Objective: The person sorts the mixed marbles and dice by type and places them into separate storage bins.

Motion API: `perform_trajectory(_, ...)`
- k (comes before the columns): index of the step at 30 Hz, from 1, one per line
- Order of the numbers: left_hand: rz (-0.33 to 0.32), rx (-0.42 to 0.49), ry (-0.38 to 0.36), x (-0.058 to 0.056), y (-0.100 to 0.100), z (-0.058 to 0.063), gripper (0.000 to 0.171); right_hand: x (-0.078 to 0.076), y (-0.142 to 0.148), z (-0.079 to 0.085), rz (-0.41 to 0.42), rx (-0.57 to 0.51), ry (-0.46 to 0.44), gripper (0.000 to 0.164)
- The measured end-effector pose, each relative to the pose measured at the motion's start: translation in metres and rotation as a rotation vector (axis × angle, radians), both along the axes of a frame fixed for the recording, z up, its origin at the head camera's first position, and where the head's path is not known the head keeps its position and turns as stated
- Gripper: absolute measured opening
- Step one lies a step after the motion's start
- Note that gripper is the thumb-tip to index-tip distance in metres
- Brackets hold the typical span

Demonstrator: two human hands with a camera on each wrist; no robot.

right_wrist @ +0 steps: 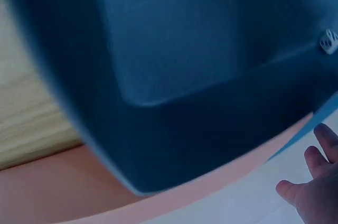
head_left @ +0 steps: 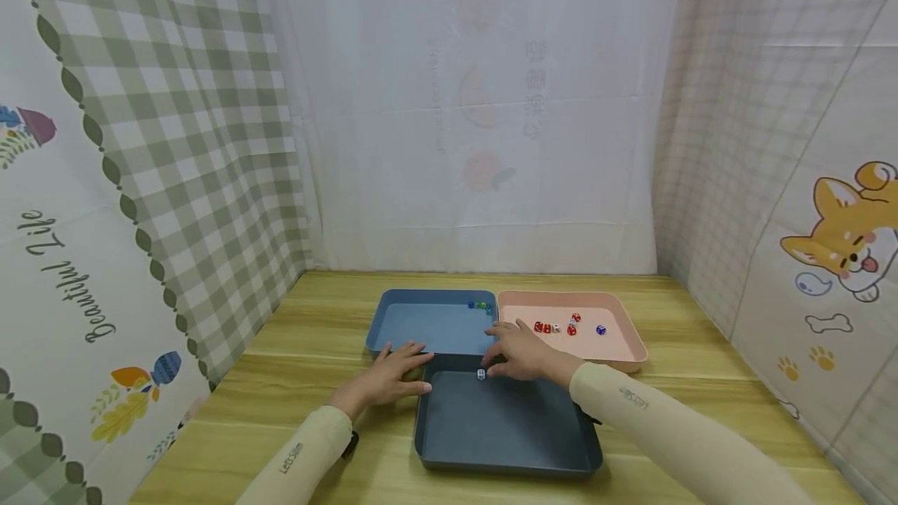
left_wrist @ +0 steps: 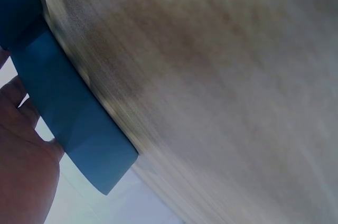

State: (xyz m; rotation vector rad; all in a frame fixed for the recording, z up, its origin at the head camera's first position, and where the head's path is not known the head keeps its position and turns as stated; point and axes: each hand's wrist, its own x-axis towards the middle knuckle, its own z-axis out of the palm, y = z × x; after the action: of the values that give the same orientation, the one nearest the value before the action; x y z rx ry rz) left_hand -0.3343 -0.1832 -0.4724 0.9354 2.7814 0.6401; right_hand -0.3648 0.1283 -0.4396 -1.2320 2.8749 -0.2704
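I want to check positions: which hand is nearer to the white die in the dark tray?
Right. The right hand is just beside the white die, above the far edge of the dark tray. The left hand rests on the table, farther from it.

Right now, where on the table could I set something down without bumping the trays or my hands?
Bare wood lies left of the light blue tray and the left hand, right of the pink tray, and along the back by the curtain. The dark tray is bare but for a white die. It is crowded where the three trays meet, under the right hand.
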Motion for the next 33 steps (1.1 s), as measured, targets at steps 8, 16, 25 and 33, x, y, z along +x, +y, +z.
perform_trajectory(8, 0.004, 0.001, -0.003, -0.001, 0.000, -0.001, 0.069, 0.005, -0.011, -0.016, -0.029, 0.073, 0.008, 0.024)
perform_trajectory(16, 0.002, 0.006, 0.002, -0.001, 0.000, -0.002, 0.069, 0.006, -0.011, -0.021, -0.065, 0.030, 0.039, 0.006)
perform_trajectory(25, -0.002, 0.010, 0.001, -0.001, 0.000, -0.001, 0.069, 0.006, -0.013, -0.027, -0.058, 0.020, 0.082, 0.014)
perform_trajectory(33, -0.006, 0.009, 0.001, -0.001, 0.000, -0.002, 0.069, 0.007, -0.014, -0.025, -0.046, -0.003, 0.091, 0.015)
